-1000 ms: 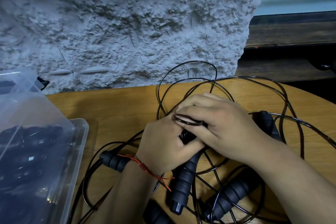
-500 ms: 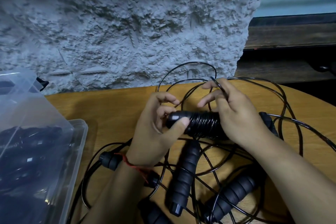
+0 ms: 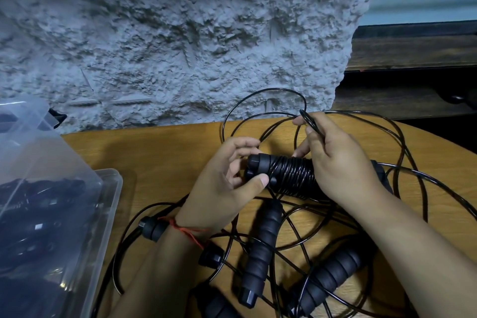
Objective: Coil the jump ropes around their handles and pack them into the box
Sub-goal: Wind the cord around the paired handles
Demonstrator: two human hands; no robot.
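Rough grey plaster wall (image 3: 180, 46) behind; wooden table (image 3: 165, 152) with a curved far edge.

- Your right hand (image 3: 340, 162): thumb and forefinger pinched a doubled strand of black rope (image 3: 309, 121), lifted just above the bundle. The palm hid the bundle's right end.
- Your left hand (image 3: 222, 188): thumb and curled fingers gripped the capped end of the paired handles (image 3: 286, 173). Red thread (image 3: 185, 230) at that wrist.
- The bundle was held just above the table centre, long axis running left to right, caps pointing to your left, rope wound tight round its middle.
- Loose handles (image 3: 260, 248) lay nearer you among tangled rope; some were cut off at the bottom edge.
- Clear plastic box (image 3: 108, 201) at left, its lid (image 3: 31, 142) tilted up. Its contents were dark and hard to make out; a pale tag (image 3: 38, 226) inside was too small to read.
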